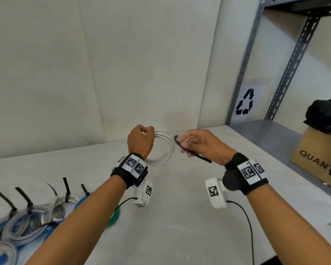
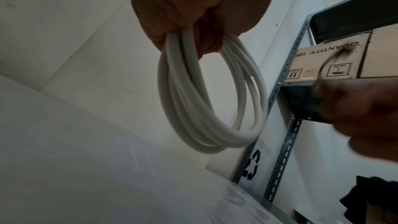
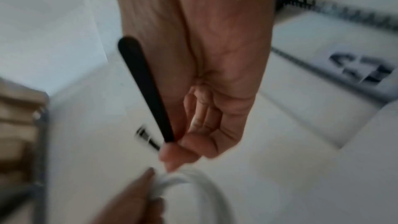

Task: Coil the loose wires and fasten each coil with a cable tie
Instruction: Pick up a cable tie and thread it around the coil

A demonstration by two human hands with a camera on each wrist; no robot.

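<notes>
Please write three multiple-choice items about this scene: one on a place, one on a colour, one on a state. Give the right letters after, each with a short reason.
1. Where do the already tied coils lie?
A. on the table, left of the left forearm
B. on the shelf
C. in the cardboard box

2. What colour is the coil in the left hand?
A. blue
B. white
C. green

3. What is the state of the black cable tie?
A. closed round the white coil
B. lying on the table
C. pinched in the right hand, not yet round the coil

Answers: 1 A, they rest at the table's left edge; 2 B, the held loops are white; 3 C, the tie sticks free from the fingers.
</notes>
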